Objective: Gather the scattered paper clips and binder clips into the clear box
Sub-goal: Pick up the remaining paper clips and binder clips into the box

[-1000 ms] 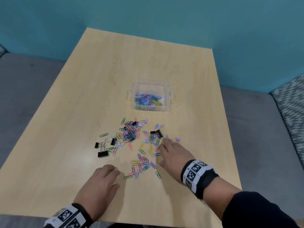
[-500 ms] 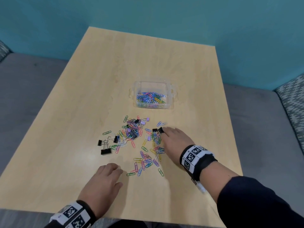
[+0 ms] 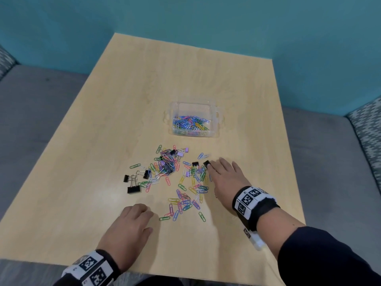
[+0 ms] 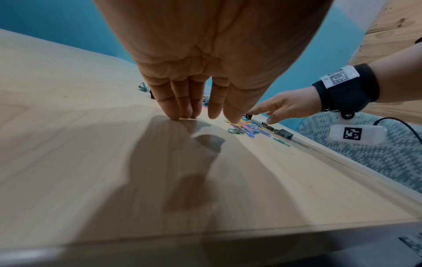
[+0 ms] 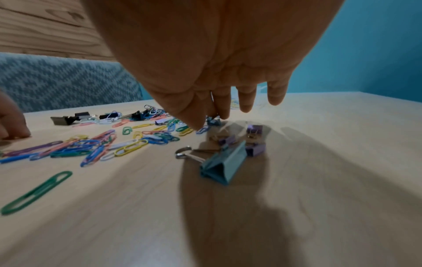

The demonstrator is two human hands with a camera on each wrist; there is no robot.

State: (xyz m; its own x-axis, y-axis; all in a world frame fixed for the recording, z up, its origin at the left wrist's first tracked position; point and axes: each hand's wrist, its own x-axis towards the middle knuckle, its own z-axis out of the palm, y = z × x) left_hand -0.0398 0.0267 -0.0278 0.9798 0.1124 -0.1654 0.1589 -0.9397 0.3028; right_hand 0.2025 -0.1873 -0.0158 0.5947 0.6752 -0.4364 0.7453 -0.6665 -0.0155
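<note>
The clear box [image 3: 215,120] stands past the table's middle and holds several coloured paper clips [image 3: 190,124]. Nearer me, scattered paper clips [image 3: 185,200] and black binder clips [image 3: 134,189] lie in a loose patch. My right hand [image 3: 224,178] lies over the patch's right edge, fingers spread, its index fingertip touching a small black binder clip [image 3: 206,163]. Under its palm the right wrist view shows a teal binder clip [image 5: 224,163] and small purple binder clips [image 5: 255,150]. My left hand [image 3: 134,223] rests its fingertips [image 4: 180,112] on bare wood, holding nothing.
The light wooden table [image 3: 92,182] has its near edge just behind my wrists. A grey couch seat [image 3: 329,162] surrounds it, with a patterned cushion [image 3: 369,129] at the right. A teal wall rises behind.
My right hand has slid away from me along the patch's right side up to the small black binder clip. The left hand has stayed put.
</note>
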